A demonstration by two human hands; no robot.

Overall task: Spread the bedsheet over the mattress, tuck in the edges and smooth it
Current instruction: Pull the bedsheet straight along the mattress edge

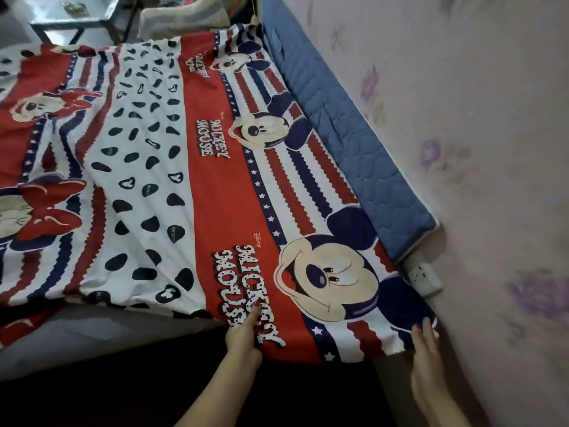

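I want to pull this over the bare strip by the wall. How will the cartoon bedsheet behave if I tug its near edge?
The bedsheet looks thin and floppy: it already wrinkles and drapes over the near edge. It will probably slide easily, since the blue mattress is still uncovered. Tugging from one hand alone may bunch it.

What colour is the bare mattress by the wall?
Blue, quilted mattress, clearest in the head view.

Dim, soft indoor light, deep shadow below the bed edge point(107, 343) — wide-angle bending, slight blur throughout
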